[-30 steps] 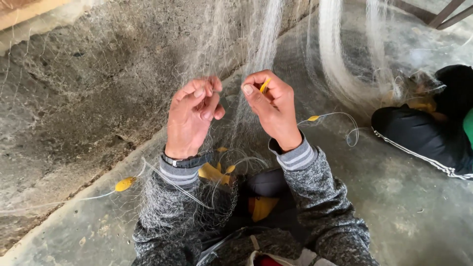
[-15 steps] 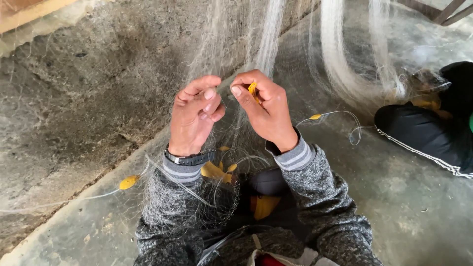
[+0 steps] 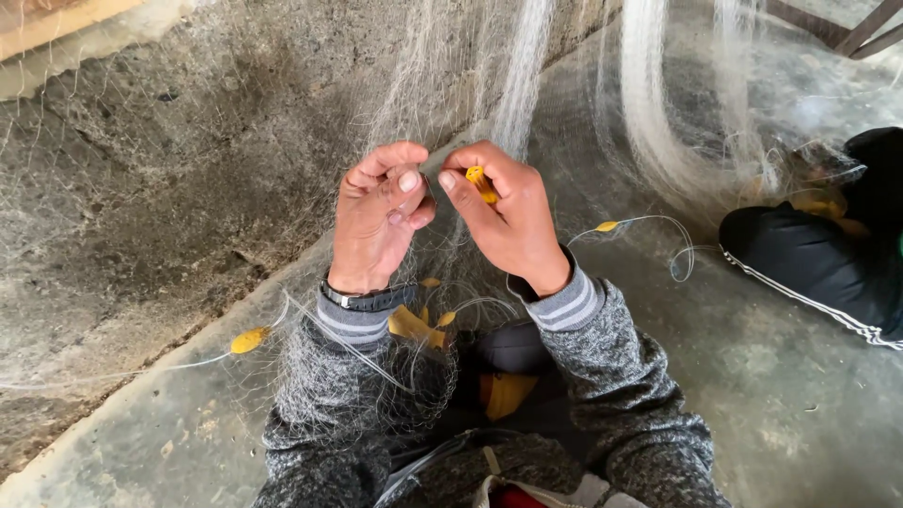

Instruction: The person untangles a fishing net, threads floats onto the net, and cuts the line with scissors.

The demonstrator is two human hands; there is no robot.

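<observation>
A fine white fishing net [image 3: 508, 85] hangs in front of me and drapes over my grey sleeves. My left hand [image 3: 376, 221] pinches a strand of the net between thumb and fingers. My right hand [image 3: 503, 212] holds a small yellow netting needle [image 3: 482, 183] and net threads, with its thumb tip almost touching my left thumb. Small yellow floats [image 3: 248, 340] are strung along a white line [image 3: 649, 221] on the concrete floor. A dark watch sits on my left wrist [image 3: 369, 299].
A rough concrete wall [image 3: 169, 169] rises to the left. Another person's leg in dark trousers with white stripes [image 3: 814, 268] lies at the right. More bunched net [image 3: 658, 122] hangs at the upper right. My own knees and lap fill the bottom.
My two hands have drawn closer together until the thumbs nearly meet. The right hand with the yellow needle moved left toward the left hand.
</observation>
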